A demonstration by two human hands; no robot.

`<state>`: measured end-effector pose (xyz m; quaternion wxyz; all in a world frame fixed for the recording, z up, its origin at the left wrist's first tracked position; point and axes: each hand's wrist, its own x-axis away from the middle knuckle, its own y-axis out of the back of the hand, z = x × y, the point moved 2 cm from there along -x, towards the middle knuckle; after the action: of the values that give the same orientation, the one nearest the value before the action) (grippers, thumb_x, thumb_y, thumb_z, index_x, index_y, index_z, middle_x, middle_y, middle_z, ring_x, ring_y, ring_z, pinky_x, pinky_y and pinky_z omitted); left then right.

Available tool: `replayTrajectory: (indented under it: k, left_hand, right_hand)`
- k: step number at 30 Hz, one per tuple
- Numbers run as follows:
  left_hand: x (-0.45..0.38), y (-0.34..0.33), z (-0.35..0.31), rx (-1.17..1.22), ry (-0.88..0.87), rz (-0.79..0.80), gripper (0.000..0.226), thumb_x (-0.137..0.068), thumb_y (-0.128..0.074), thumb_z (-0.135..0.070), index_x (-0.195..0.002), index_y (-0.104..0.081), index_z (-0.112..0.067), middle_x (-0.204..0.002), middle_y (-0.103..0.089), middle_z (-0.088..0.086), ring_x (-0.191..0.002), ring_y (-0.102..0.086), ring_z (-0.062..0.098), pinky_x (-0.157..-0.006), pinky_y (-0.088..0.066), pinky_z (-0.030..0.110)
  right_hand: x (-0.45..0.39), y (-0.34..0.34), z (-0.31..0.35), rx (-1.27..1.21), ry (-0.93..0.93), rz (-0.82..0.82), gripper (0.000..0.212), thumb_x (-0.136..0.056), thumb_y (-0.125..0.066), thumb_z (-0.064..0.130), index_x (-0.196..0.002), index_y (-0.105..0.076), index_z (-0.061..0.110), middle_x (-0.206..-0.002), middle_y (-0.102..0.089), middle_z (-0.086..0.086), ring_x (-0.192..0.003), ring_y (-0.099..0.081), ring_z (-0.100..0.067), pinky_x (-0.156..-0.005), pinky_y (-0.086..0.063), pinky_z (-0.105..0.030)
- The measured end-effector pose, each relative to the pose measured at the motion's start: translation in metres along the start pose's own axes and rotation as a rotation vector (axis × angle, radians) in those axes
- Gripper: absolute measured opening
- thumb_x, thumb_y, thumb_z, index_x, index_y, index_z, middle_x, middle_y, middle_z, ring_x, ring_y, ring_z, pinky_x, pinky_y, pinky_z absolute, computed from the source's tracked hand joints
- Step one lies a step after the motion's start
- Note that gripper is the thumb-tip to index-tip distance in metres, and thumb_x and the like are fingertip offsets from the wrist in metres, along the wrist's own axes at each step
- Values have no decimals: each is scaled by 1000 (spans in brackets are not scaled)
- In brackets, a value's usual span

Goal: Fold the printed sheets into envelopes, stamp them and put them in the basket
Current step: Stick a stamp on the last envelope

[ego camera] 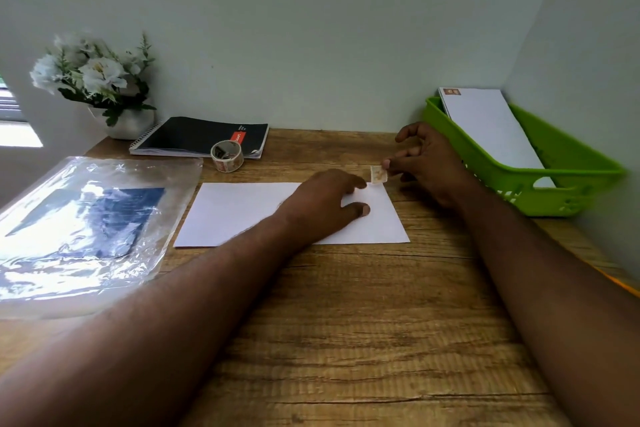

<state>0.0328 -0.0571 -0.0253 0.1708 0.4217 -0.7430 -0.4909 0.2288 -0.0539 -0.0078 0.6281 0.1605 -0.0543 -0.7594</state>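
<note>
Stamp [378, 174] pinched above envelope [242, 211] corner

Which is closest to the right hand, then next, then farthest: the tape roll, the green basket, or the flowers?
From the right hand:
1. Green basket, just to its right.
2. Tape roll, to its left, past the envelope.
3. Flowers, in the far left corner.

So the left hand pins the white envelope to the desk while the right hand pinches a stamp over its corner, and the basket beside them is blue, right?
Not quite: the basket is green, not blue, as the head view shows. The rest holds: the left hand pins the white envelope to the desk while the right hand pinches a stamp over its corner.
</note>
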Motion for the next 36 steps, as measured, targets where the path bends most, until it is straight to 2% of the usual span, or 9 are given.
replayTrajectory:
  k: [2,6,11,19,22,27,29,32,36]
  left_hand:
    - [-2,-2,0,-44,-14,50,41,-92,-59,-41,-129,-57,-24,-133,-54,-2,-120,-48,13,-96,-36,23]
    - [-2,0,0,-37,-30,33,35,-92,-60,-40,-123,-60,-23,-130,-55,-2,-118,-49,13,-94,-37,23]
    - [0,-1,-2,6,-30,10,43,-92,-60,-37,-132,-50,-24,-132,-53,-2,-120,-47,13,-96,-36,24]
    - [-2,-4,-1,-67,-17,74,55,-96,-52,-41,-146,-32,-31,-147,-40,0,-137,-32,19,-111,-28,37]
    - [-2,-5,0,-86,-30,80,54,-97,-50,-41,-147,-33,-31,-147,-39,0,-137,-31,20,-111,-28,37]
    - [-3,-6,1,-97,-39,67,51,-97,-50,-41,-144,-37,-29,-147,-40,0,-137,-31,19,-111,-28,35]
    - [-3,-6,1,-98,-42,63,50,-97,-50,-41,-144,-38,-29,-147,-39,0,-137,-32,19,-111,-28,35]
    - [-3,-6,1,-100,-42,65,51,-97,-50,-41,-144,-38,-29,-147,-39,0,-137,-31,19,-111,-28,35]
    - [-3,-6,1,-108,-41,71,52,-97,-49,-42,-146,-36,-29,-148,-38,1,-137,-31,19,-111,-27,36]
  right_hand:
    - [-1,1,-2,-13,-30,22,42,-73,-76,-3,-97,-49,18,-75,-68,-12,-62,-67,-19,-55,-51,-33]
    - [-2,-1,-6,-8,-57,56,41,-72,-76,-4,-97,-50,15,-70,-67,-12,-61,-64,-22,-57,-52,-32]
    - [-5,1,-9,-46,-73,71,40,-73,-75,-5,-96,-51,17,-69,-66,-12,-62,-63,-24,-61,-51,-37]
    - [-5,2,-7,-9,-44,162,33,-75,-71,-7,-91,-51,13,-63,-68,-3,-59,-65,-15,-60,-54,-27]
    - [-4,-1,-6,106,-11,157,31,-74,-73,-6,-90,-53,11,-58,-63,1,-55,-60,-9,-53,-49,-18]
    - [-5,-4,-4,269,23,161,18,-74,-76,-2,-84,-63,5,-67,-61,-4,-56,-56,-5,-50,-45,-12]
    - [-5,-3,-5,279,28,152,16,-74,-75,-2,-84,-64,2,-69,-62,-5,-58,-57,-5,-51,-46,-12]
    - [-7,-4,-8,275,36,148,15,-74,-76,-2,-80,-65,7,-71,-64,-7,-64,-59,-12,-54,-48,-16]
    - [-7,-4,-9,251,37,129,16,-75,-75,-2,-80,-64,9,-73,-66,-9,-64,-62,-12,-58,-50,-18]
